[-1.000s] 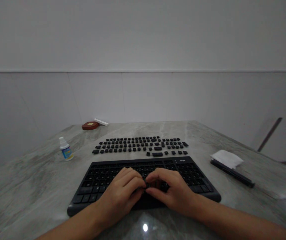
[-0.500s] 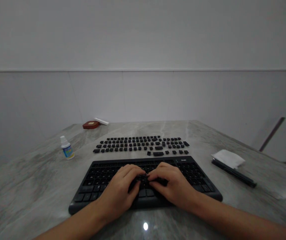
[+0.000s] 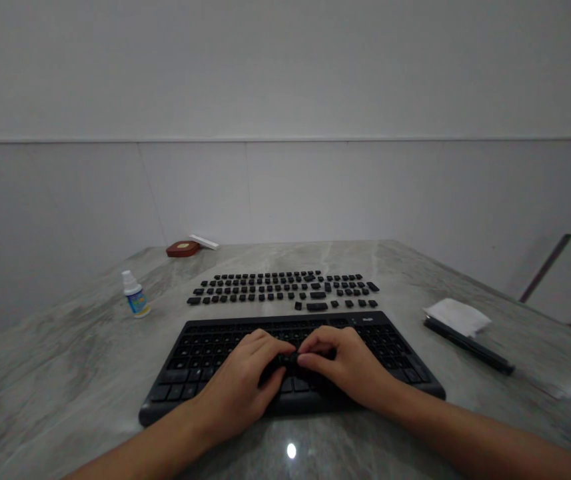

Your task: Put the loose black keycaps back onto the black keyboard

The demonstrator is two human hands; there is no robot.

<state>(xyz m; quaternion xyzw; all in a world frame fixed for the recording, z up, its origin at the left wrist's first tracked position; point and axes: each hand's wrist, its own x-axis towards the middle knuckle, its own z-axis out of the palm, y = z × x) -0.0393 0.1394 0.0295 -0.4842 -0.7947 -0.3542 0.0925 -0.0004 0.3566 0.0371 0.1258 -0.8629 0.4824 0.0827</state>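
Note:
A black keyboard [image 3: 165, 407] lies in front of me with many of its keycaps off, leaving bare key seats. Over its lower middle, my left hand [image 3: 245, 373] and my right hand [image 3: 345, 367] meet fingertip to fingertip. Pinched between them is a small dark piece that looks like a keycap [image 3: 289, 359], mostly covered by the fingers. Both thumbs and index fingers close around it, just above the keyboard. Beyond the keyboard, loose black keycaps [image 3: 317, 307] are laid out in rows on the table.
On the grey marbled table [image 3: 65, 373], a small white bottle [image 3: 137, 300] with a blue label stands at left. A reddish-brown case [image 3: 182, 249] and a white strip [image 3: 204, 242] lie at the back left. At right are a white tissue [image 3: 458, 317] and a black pen-like stick [image 3: 470, 345].
My right hand's thumb and index finger have drawn closer together at the small dark piece. My left fingertips have shifted slightly right. The laid-out keycaps look the same.

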